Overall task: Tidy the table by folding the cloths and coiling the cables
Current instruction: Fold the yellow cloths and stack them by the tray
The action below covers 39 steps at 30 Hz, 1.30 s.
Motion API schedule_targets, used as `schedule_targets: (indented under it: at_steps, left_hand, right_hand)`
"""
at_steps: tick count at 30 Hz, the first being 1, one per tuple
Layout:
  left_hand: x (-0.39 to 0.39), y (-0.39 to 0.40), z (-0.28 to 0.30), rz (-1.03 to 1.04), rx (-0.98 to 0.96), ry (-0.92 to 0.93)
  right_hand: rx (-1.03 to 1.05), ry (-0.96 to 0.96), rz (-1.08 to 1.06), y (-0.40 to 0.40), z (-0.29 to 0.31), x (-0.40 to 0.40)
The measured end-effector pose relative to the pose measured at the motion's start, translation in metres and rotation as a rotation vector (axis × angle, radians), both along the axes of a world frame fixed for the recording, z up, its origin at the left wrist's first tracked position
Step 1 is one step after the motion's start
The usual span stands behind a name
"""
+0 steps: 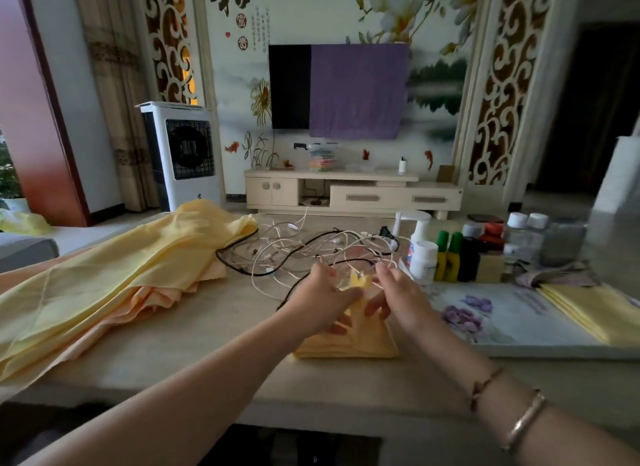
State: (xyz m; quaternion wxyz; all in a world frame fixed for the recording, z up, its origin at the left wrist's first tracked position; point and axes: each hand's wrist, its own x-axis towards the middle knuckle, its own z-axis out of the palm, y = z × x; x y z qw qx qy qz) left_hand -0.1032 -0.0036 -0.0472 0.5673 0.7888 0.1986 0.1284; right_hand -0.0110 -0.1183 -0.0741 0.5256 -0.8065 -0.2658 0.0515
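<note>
The small yellow cloth (349, 337) lies folded at the worktop's (214, 330) near edge, its top corner lifted. My left hand (323, 297) and right hand (398, 297) both pinch that corner. Just behind, white and black cables (294, 254) sprawl tangled. A big yellow sheet (114, 275) is heaped left; bottles (450, 254) crowd the right. A TV cabinet (353, 191) stands beyond.
</note>
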Motion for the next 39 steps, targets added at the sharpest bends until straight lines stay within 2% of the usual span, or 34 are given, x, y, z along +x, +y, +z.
schedule_targets:
  at_steps: [2, 3, 7, 9, 12, 15, 19, 22, 24, 27, 30, 33, 35, 37, 39]
  left_hand:
    - [0.004, -0.003, -0.006, -0.025, -0.043, -0.038]
    - [0.005, -0.002, -0.009, -0.001, 0.008, -0.099]
    - [0.001, 0.016, -0.020, 0.055, 0.506, -0.260]
    - [-0.001, 0.022, -0.029, -0.072, 0.702, -0.205]
    - [-0.003, 0.026, -0.047, -0.265, 0.960, 0.024]
    - [-0.005, 0.027, -0.062, -0.363, 1.023, 0.165]
    - [-0.005, 0.029, -0.069, -0.397, 1.115, 0.248]
    - [-0.006, 0.028, -0.066, -0.406, 1.104, 0.267]
    - [-0.009, 0.025, -0.059, -0.398, 1.039, 0.242]
    - [-0.015, 0.018, -0.043, -0.345, 0.973, 0.128]
    - [-0.014, -0.002, -0.028, -0.237, 1.016, -0.037]
    - [-0.003, -0.028, -0.014, -0.144, 0.981, -0.244]
    - [0.008, -0.048, -0.004, -0.157, 0.868, -0.336]
    - [0.019, -0.068, 0.009, -0.175, 0.703, -0.381]
    - [0.035, -0.087, 0.024, -0.174, 0.397, -0.374]
  right_hand:
    - [-0.097, 0.053, -0.013, -0.006, -0.002, 0.008]
    - [-0.123, 0.062, -0.011, -0.008, -0.004, 0.011]
    - [-0.186, 0.051, 0.028, -0.007, -0.014, 0.013]
    - [-0.228, 0.021, 0.011, -0.007, -0.018, 0.011]
    - [-0.290, -0.080, -0.014, -0.011, -0.022, 0.005]
    - [-0.346, -0.169, -0.037, -0.016, -0.021, -0.001]
    - [-0.488, -0.261, -0.052, -0.021, -0.018, -0.005]
    - [-0.516, -0.192, -0.035, -0.020, -0.013, -0.004]
    - [-0.440, -0.065, 0.006, -0.016, -0.010, -0.002]
    - [-0.090, 0.225, 0.039, -0.013, -0.002, 0.000]
    - [0.265, 0.436, 0.034, -0.021, 0.015, 0.001]
    - [0.467, 0.461, 0.045, -0.034, 0.035, 0.000]
    - [0.553, 0.431, 0.048, -0.048, 0.048, 0.000]
    - [0.569, 0.345, 0.007, -0.068, 0.059, 0.005]
    - [0.508, 0.227, -0.099, -0.093, 0.066, 0.015]
